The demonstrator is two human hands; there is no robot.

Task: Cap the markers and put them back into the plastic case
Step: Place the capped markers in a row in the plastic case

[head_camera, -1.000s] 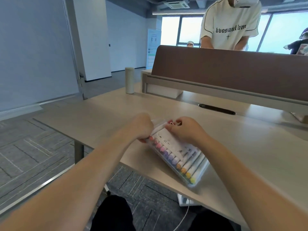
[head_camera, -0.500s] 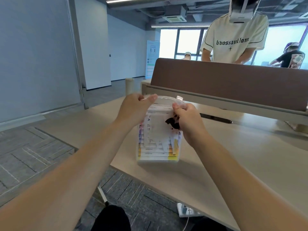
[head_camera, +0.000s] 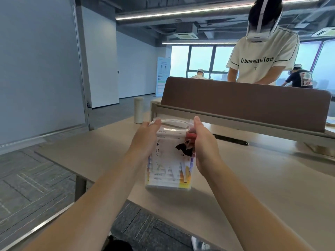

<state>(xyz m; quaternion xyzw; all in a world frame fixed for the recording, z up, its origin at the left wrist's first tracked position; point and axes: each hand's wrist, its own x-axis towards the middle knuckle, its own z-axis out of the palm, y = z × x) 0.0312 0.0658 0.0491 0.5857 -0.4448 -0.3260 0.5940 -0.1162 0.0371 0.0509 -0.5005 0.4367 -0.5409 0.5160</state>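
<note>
clear plastic marker case (head_camera: 168,171): upright, I'm likely latching it
left hand (head_camera: 145,142): grips 9 o'clock side
right hand (head_camera: 204,147): grips 3 o'clock side

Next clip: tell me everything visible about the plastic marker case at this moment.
The plastic case is clear, with an arched handle on top and a white printed insert bearing a black shape. It stands upright, lower edge at the desk; contact is unclear. Markers lie stacked inside, coloured ends at its sides. The left hand and right hand grip its upper sides.
</note>
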